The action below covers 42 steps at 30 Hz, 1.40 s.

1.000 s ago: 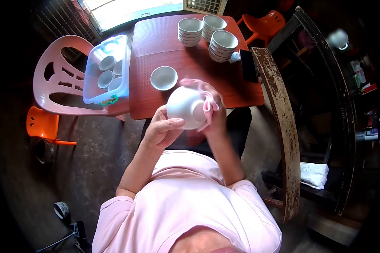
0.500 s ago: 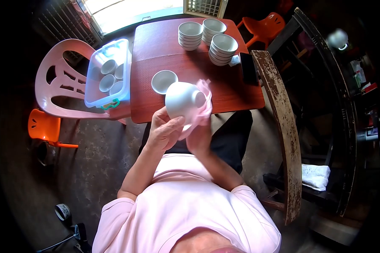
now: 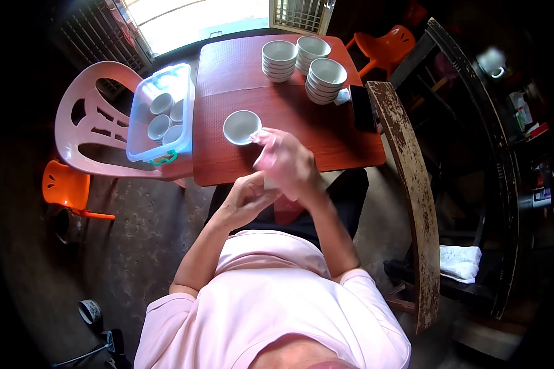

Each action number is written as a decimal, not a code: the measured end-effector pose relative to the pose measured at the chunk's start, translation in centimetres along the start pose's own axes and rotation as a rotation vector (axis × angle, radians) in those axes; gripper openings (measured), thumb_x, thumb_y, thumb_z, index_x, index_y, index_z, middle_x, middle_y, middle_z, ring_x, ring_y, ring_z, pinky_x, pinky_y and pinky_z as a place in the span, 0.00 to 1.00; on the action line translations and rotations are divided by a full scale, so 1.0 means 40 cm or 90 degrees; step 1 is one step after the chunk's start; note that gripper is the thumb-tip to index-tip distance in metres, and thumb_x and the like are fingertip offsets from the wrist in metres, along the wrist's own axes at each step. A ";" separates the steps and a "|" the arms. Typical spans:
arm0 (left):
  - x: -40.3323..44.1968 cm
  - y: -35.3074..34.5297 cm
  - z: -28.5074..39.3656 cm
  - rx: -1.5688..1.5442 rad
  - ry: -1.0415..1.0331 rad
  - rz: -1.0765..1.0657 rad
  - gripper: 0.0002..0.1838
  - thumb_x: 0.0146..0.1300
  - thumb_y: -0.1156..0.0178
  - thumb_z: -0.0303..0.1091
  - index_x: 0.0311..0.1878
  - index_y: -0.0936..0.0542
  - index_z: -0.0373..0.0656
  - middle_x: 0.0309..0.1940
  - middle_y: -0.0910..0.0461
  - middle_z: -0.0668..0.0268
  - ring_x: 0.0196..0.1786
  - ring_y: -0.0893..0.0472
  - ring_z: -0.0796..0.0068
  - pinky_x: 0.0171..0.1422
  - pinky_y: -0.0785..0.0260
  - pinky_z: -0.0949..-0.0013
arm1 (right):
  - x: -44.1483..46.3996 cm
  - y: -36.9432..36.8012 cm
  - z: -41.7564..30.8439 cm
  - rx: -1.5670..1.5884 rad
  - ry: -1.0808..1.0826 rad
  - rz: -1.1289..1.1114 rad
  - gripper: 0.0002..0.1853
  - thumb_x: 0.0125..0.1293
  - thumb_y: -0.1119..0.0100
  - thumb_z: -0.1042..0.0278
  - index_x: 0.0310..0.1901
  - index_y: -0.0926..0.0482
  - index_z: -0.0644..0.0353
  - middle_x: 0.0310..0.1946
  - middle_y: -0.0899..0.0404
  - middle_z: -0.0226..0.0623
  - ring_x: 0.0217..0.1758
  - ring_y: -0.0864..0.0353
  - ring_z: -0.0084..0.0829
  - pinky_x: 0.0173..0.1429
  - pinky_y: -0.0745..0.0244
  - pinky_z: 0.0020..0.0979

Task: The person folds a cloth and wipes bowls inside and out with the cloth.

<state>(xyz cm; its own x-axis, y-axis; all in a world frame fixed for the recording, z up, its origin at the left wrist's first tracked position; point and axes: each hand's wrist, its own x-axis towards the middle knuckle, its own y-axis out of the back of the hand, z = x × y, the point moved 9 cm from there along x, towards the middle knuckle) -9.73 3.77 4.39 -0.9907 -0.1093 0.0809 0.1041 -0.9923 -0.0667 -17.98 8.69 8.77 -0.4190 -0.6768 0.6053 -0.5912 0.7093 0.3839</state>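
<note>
My left hand [image 3: 247, 195] is closed in front of my lap, on a white bowl that is almost wholly hidden behind the cloth and my other hand. A pink cloth [image 3: 276, 161] is gripped in my right hand [image 3: 298, 165], which is smeared by motion and lies over the held bowl. Just beyond them, a white bowl [image 3: 235, 128] stands upright near the front of the red table [image 3: 221, 163]. One corner of the cloth overlaps its right rim in view; whether they touch I cannot tell.
Three stacks of white bowls [image 3: 279, 61] stand at the table's back right, beside a dark phone-like slab [image 3: 363, 109]. On a pink chair [image 3: 68, 135] to the left sits a clear plastic box [image 3: 140, 146] with several bowls. A worn wooden bench [image 3: 406, 184] borders the right side.
The bowl in my left hand has turned and dropped out of sight behind the cloth. My right hand has swung up and over it with the cloth. My view has shifted slightly.
</note>
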 end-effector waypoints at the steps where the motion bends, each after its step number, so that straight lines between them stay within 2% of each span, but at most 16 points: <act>1: -0.002 0.020 -0.021 0.082 0.004 -0.003 0.12 0.62 0.39 0.26 0.48 0.24 0.36 0.37 0.22 0.68 0.42 0.26 0.82 0.47 0.31 0.74 | -0.012 0.001 -0.084 -0.197 0.080 0.049 0.12 0.60 0.44 0.62 0.45 0.18 0.50 0.52 0.23 0.41 0.58 0.25 0.44 0.64 0.32 0.43; 5: -0.012 0.025 -0.028 0.194 -0.029 0.003 0.11 0.58 0.38 0.28 0.44 0.23 0.37 0.34 0.22 0.65 0.39 0.24 0.76 0.40 0.30 0.70 | -0.020 -0.012 -0.118 -0.243 0.111 0.001 0.09 0.53 0.39 0.62 0.35 0.18 0.53 0.41 0.20 0.34 0.57 0.26 0.40 0.60 0.30 0.43; 7: -0.020 -0.014 -0.006 0.180 0.061 -0.081 0.09 0.62 0.38 0.29 0.42 0.22 0.35 0.28 0.21 0.65 0.33 0.25 0.79 0.38 0.31 0.72 | 0.001 -0.005 -0.036 0.054 0.034 -0.119 0.11 0.53 0.38 0.60 0.34 0.20 0.59 0.36 0.21 0.38 0.44 0.20 0.38 0.47 0.23 0.35; 9: -0.029 -0.031 -0.022 0.071 0.078 -0.071 0.10 0.57 0.35 0.20 0.43 0.20 0.37 0.33 0.21 0.72 0.38 0.28 0.88 0.41 0.32 0.79 | -0.030 -0.043 0.074 0.637 -0.318 -0.166 0.16 0.61 0.43 0.55 0.35 0.22 0.63 0.35 0.21 0.41 0.40 0.20 0.36 0.45 0.23 0.35; 10: -0.030 -0.041 0.008 0.124 0.043 -0.100 0.11 0.59 0.36 0.20 0.45 0.20 0.36 0.36 0.21 0.71 0.40 0.29 0.88 0.43 0.32 0.79 | -0.025 -0.047 0.062 0.841 -0.140 -0.133 0.22 0.65 0.47 0.49 0.36 0.23 0.67 0.35 0.21 0.42 0.39 0.21 0.33 0.43 0.22 0.33; 13: -0.005 -0.054 0.050 0.263 -0.199 -0.072 0.12 0.58 0.35 0.20 0.46 0.20 0.36 0.39 0.20 0.72 0.41 0.27 0.86 0.47 0.32 0.78 | -0.075 -0.118 0.126 1.109 -0.405 0.024 0.25 0.64 0.47 0.46 0.36 0.23 0.66 0.34 0.21 0.43 0.37 0.21 0.32 0.43 0.22 0.32; 19: -0.006 -0.044 0.001 -0.298 0.121 -0.071 0.17 0.53 0.33 0.19 0.47 0.22 0.29 0.41 0.18 0.60 0.45 0.20 0.76 0.51 0.28 0.74 | -0.014 0.003 0.029 0.310 -0.207 -0.196 0.17 0.64 0.47 0.57 0.39 0.19 0.64 0.36 0.22 0.37 0.37 0.21 0.24 0.40 0.25 0.26; 23: -0.008 -0.029 0.010 -0.265 0.038 -0.051 0.13 0.52 0.32 0.19 0.42 0.20 0.30 0.38 0.18 0.60 0.43 0.20 0.78 0.48 0.26 0.75 | -0.012 0.027 0.047 0.631 -0.155 -0.031 0.17 0.66 0.50 0.56 0.40 0.20 0.64 0.40 0.21 0.41 0.38 0.20 0.26 0.39 0.23 0.26; 25: -0.002 -0.032 0.020 -0.117 -0.017 0.019 0.10 0.51 0.33 0.17 0.38 0.18 0.32 0.35 0.17 0.65 0.38 0.20 0.82 0.42 0.27 0.79 | -0.099 -0.038 0.132 1.000 -0.291 0.314 0.19 0.69 0.51 0.54 0.47 0.23 0.63 0.43 0.21 0.42 0.38 0.19 0.28 0.41 0.20 0.29; 27: 0.001 -0.047 0.043 0.206 -0.133 0.008 0.08 0.52 0.33 0.18 0.37 0.18 0.33 0.35 0.17 0.65 0.38 0.20 0.83 0.40 0.26 0.78 | -0.123 -0.062 0.165 1.042 -0.299 0.238 0.21 0.70 0.52 0.52 0.51 0.26 0.63 0.45 0.22 0.43 0.44 0.20 0.29 0.46 0.21 0.29; 29: 0.005 -0.043 0.025 0.094 -0.032 0.002 0.12 0.53 0.33 0.18 0.42 0.19 0.32 0.35 0.18 0.64 0.37 0.20 0.81 0.39 0.27 0.76 | -0.096 -0.030 0.161 0.996 -0.307 0.165 0.21 0.70 0.52 0.52 0.50 0.26 0.63 0.45 0.22 0.43 0.48 0.21 0.29 0.49 0.22 0.29; 31: -0.001 -0.029 -0.034 -0.194 0.105 0.001 0.14 0.53 0.33 0.19 0.44 0.20 0.31 0.36 0.18 0.62 0.38 0.20 0.80 0.40 0.27 0.75 | -0.047 0.024 0.116 0.590 -0.274 0.031 0.20 0.69 0.52 0.56 0.50 0.27 0.66 0.47 0.22 0.42 0.53 0.24 0.31 0.56 0.27 0.28; 34: 0.018 -0.019 -0.019 -0.480 0.042 0.005 0.20 0.57 0.36 0.23 0.54 0.25 0.31 0.48 0.20 0.59 0.51 0.20 0.69 0.59 0.28 0.66 | -0.035 0.042 0.055 0.490 -0.265 0.134 0.19 0.68 0.51 0.56 0.51 0.31 0.63 0.52 0.26 0.46 0.53 0.22 0.34 0.55 0.25 0.29; 36: 0.029 -0.006 -0.006 -0.598 0.030 0.074 0.24 0.59 0.37 0.24 0.59 0.29 0.32 0.52 0.22 0.57 0.55 0.22 0.67 0.64 0.31 0.61 | -0.049 0.053 -0.030 -0.039 0.016 0.176 0.24 0.68 0.48 0.55 0.58 0.35 0.63 0.63 0.35 0.52 0.61 0.28 0.47 0.63 0.31 0.39; 39: 0.024 0.016 -0.023 -0.579 -0.007 0.106 0.24 0.60 0.38 0.24 0.59 0.29 0.32 0.52 0.22 0.58 0.55 0.21 0.67 0.63 0.31 0.62 | -0.093 0.037 -0.039 -0.049 -0.006 0.191 0.28 0.70 0.49 0.55 0.66 0.39 0.63 0.66 0.40 0.54 0.71 0.43 0.56 0.74 0.51 0.49; 42: 0.012 0.021 -0.031 -0.557 -0.001 0.122 0.24 0.60 0.38 0.24 0.59 0.30 0.32 0.52 0.22 0.57 0.55 0.21 0.67 0.63 0.30 0.63 | -0.118 0.042 -0.031 -0.113 -0.046 0.206 0.29 0.70 0.49 0.53 0.66 0.36 0.62 0.67 0.40 0.53 0.73 0.45 0.54 0.74 0.51 0.50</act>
<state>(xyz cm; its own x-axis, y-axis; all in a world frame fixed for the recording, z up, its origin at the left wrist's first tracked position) -10.23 2.95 3.14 -0.9630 -0.2694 -0.0081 0.1631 -0.5582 -0.8135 -16.14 13.30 7.41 -0.6164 -0.4192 0.6665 -0.2935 0.9078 0.2995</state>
